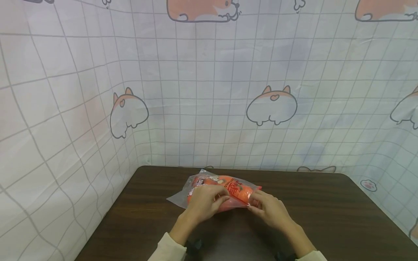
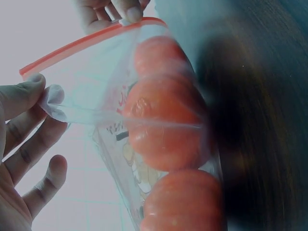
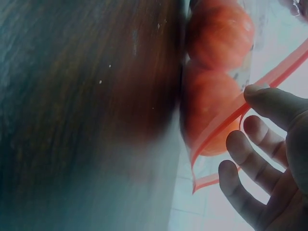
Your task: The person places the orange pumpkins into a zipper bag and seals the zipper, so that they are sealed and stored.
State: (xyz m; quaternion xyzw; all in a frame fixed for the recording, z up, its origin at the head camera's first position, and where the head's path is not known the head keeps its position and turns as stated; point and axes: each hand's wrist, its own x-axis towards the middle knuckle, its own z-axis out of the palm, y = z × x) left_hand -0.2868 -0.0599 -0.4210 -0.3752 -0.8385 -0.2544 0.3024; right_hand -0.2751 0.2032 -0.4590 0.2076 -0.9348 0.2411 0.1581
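Observation:
A clear zip bag (image 1: 179, 198) with red printing lies on the table, holding several orange-red, ribbed round things (image 2: 166, 120) that look like small pumpkins. Along its mouth runs a red zip strip (image 2: 72, 48). My left hand (image 1: 205, 203) pinches the clear plastic by the mouth between thumb and fingers, the little finger held away. With thumb and fingertips, my right hand (image 1: 269, 210) pinches the red strip near the bag's right end. In the right wrist view, two red edges (image 3: 214, 127) stand apart near the corner, so the mouth gapes there.
The dark wood-grain table (image 1: 326, 206) extends to both sides of the bag. Behind it and at the sides hangs a white gridded cloth (image 1: 202, 90) printed with cartoon dogs. Small dark objects (image 1: 194, 244) sit by the wrists; their kind is unclear.

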